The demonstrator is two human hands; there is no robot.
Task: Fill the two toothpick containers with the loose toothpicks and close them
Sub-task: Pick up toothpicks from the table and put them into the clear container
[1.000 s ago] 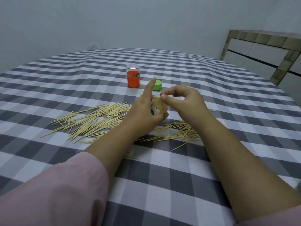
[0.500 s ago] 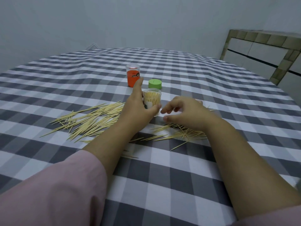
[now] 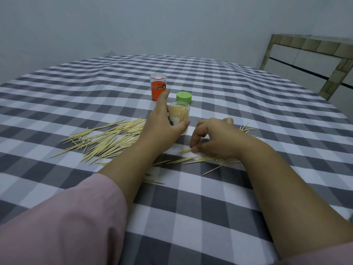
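Note:
A clear toothpick container (image 3: 179, 113) stands upright and open on the checked tablecloth, packed with toothpicks. My left hand (image 3: 162, 125) grips its side, thumb across the front. Its green lid (image 3: 183, 97) lies just behind it. A second container (image 3: 158, 88) with an orange label stands farther back with a clear cap on top. A big pile of loose toothpicks (image 3: 107, 139) lies to the left, a smaller pile (image 3: 210, 159) under my right hand (image 3: 214, 136). That hand is down on the cloth, its fingertips pinching toothpicks from the smaller pile.
The checked tablecloth (image 3: 191, 217) covers the whole table. A tiled counter with white panels (image 3: 309, 60) stands at the back right. A grey wall lies behind the table.
My right hand left the container mouth and dropped to the smaller pile on the cloth. My left hand set the container upright on the table and keeps hold of it.

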